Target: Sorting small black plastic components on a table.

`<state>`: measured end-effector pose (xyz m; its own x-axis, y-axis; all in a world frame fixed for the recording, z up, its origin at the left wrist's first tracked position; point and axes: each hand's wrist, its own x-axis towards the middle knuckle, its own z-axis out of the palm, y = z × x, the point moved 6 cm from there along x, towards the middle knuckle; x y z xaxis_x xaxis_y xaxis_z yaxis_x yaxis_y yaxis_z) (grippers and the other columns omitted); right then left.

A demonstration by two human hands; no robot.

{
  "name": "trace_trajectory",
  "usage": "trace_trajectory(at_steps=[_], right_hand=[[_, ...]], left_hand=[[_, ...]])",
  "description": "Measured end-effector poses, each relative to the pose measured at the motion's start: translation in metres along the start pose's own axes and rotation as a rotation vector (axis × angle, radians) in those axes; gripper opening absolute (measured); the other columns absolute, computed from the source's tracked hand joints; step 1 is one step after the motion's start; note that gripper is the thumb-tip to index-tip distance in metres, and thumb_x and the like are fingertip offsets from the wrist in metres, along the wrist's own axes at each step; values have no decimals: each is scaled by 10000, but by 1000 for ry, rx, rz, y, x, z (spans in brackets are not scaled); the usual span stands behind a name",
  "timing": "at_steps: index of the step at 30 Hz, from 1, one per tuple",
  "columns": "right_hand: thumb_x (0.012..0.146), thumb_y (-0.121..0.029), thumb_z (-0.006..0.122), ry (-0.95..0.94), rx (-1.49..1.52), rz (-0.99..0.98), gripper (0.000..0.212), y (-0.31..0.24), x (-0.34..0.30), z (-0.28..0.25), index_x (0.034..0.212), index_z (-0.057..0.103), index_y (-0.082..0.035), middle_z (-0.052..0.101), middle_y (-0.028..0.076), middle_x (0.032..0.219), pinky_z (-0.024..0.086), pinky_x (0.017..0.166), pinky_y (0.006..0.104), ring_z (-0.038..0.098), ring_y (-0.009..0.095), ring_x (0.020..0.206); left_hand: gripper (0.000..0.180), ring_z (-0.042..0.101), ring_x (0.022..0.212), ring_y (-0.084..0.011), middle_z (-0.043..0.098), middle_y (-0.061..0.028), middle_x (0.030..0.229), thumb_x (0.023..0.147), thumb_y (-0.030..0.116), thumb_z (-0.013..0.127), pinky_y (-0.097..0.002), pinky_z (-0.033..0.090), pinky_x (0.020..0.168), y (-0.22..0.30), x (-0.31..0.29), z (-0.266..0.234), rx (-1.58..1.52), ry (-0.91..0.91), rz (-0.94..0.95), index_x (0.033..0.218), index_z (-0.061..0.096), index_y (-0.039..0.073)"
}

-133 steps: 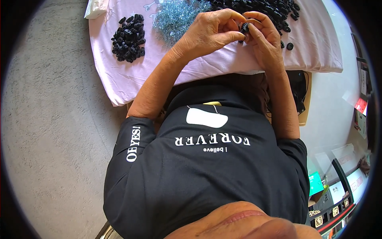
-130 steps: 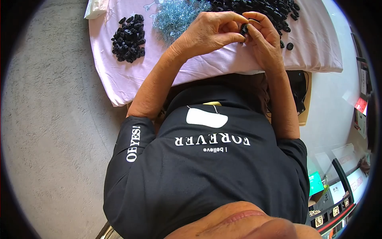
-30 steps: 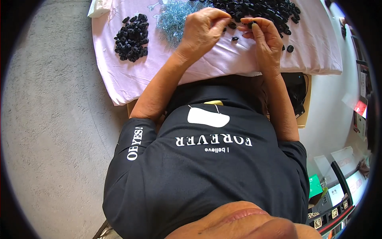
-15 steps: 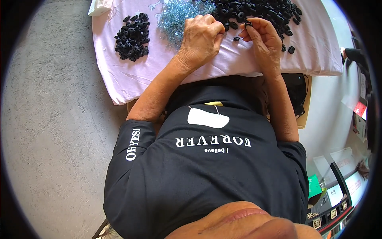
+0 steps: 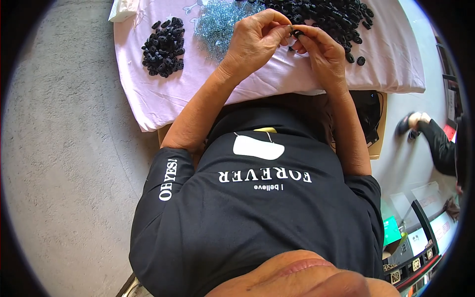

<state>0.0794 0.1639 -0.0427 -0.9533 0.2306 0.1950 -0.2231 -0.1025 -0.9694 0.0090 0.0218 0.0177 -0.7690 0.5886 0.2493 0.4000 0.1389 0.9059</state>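
Observation:
My left hand (image 5: 255,44) and my right hand (image 5: 325,53) meet fingertip to fingertip over the cloth-covered table. Between the right thumb and forefinger sits a small round black part (image 5: 297,33). The left thumb and forefinger are pinched against its left side; whatever they hold is too small to make out. Just left of my left hand spreads a heap of tiny clear bluish pieces (image 5: 213,32). Beyond the right hand lies a large heap of black ribbed round parts (image 5: 331,17), with a few loose ones at its near edge.
A smaller pile of black ribbed parts (image 5: 164,52) lies on the left of the pink cloth (image 5: 386,74). At the far left corner stands a white box (image 5: 123,10). Someone's dark-trousered leg (image 5: 439,148) is on the floor to the right, near boxes (image 5: 418,242).
My left hand has risen from the heap and moved right to meet the right hand, which has shifted slightly left with the black part. A person's leg has come into view at right.

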Motion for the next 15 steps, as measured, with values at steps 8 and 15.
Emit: trace_trajectory(at_steps=[8,15], right_hand=[[986,-6,609,-19,-21,-19,234,-2,0,0,1210,674,5,695,45,912,545,759,219,651,85,803],[983,-7,614,-38,-50,-7,230,3,0,-2,1204,676,11,697,47,909,549,755,229,655,95,795]], left_hand=[[107,678,701,-102,691,-72,772,983,90,651,-233,575,645,-7,6,6,-185,-93,-91,978,639,-16],[124,664,651,-94,689,-71,740,988,109,649,-230,555,583,-9,9,12,-163,-130,-104,973,638,-13]])
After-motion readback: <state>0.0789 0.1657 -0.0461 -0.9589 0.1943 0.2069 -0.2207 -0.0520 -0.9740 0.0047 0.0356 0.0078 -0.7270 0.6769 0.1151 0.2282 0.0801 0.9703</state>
